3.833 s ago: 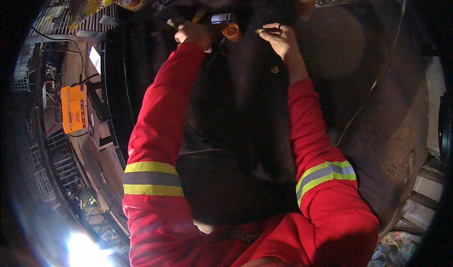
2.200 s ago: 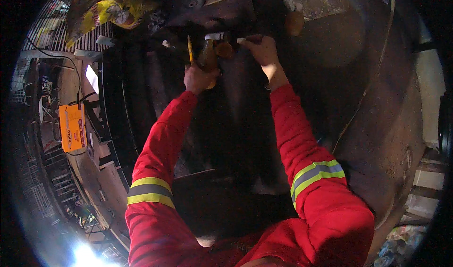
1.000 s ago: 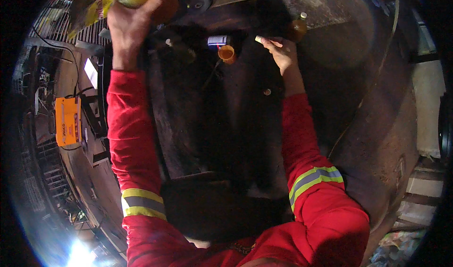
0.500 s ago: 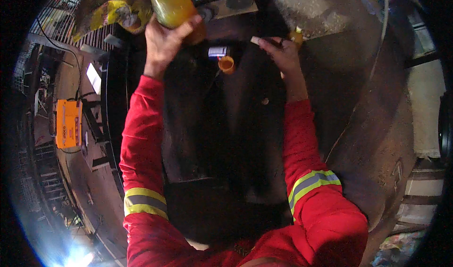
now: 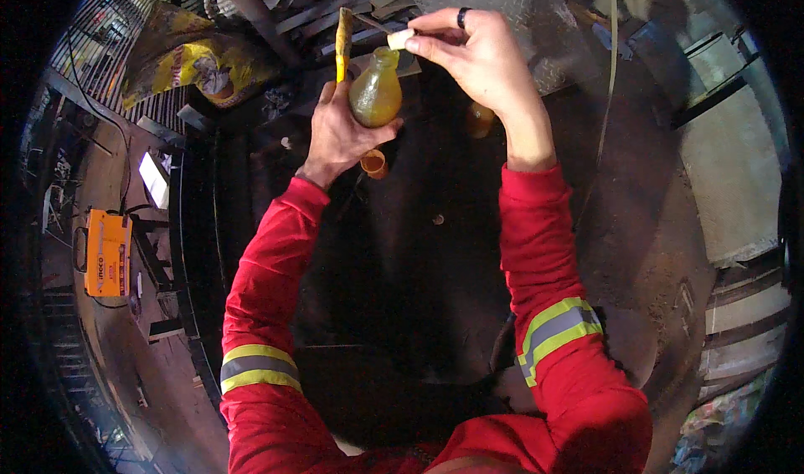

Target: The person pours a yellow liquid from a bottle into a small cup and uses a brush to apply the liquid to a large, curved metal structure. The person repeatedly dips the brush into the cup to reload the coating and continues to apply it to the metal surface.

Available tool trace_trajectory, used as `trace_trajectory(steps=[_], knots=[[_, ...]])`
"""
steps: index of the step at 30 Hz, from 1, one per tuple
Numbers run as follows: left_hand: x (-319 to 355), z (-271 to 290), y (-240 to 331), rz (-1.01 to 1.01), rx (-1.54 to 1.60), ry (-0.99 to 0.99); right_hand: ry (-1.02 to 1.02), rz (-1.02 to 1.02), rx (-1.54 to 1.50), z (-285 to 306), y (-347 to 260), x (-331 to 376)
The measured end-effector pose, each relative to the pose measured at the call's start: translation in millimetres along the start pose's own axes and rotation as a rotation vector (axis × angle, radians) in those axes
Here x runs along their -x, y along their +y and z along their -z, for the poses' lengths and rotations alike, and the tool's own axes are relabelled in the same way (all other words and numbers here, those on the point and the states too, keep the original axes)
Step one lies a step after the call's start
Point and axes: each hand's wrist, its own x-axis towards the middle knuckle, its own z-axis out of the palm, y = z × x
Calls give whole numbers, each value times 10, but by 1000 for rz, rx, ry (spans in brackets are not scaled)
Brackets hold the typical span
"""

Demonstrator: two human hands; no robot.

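Observation:
My left hand (image 5: 343, 136) is wrapped round a rounded glass bottle (image 5: 377, 94) with yellow contents and a narrow neck, held tilted slightly to the right. Beside the bottle, a narrow yellow strip-like thing (image 5: 342, 45) stands up from the fingers of that hand; its kind is unclear. At the bottle's mouth, my right hand (image 5: 477, 55) pinches a small pale block, perhaps a stopper (image 5: 400, 38), between thumb and fingers. Whether the block touches the rim cannot be made out. Just below my left hand is a small orange cup-like ring (image 5: 374, 164).
An amber container (image 5: 480, 121) stands in shadow below my right hand. A crumpled yellow sack (image 5: 197, 59) lies at the upper left on slatted metal. At the left is an orange box-shaped machine (image 5: 107, 253). A pale cable (image 5: 609, 80) runs along the right.
My left hand has brought the bottle down and to the right. My right hand has moved up and left, carrying the pale block to the bottle's mouth. The view has shifted too.

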Motion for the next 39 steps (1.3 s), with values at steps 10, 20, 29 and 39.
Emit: trace_trajectory(steps=[10,20,29,39], knots=[[40,98,50,2,-209,-19,-118,176,522,-23,-207,-66],[76,77,14,71,-255,-46,30,300,551,-258,63,160],[31,-38,-184,43,-78,20,107,288,649,-475,87,177],[-36,-479,-320,4,43,59,356,6,303,-1128,1185,968]])
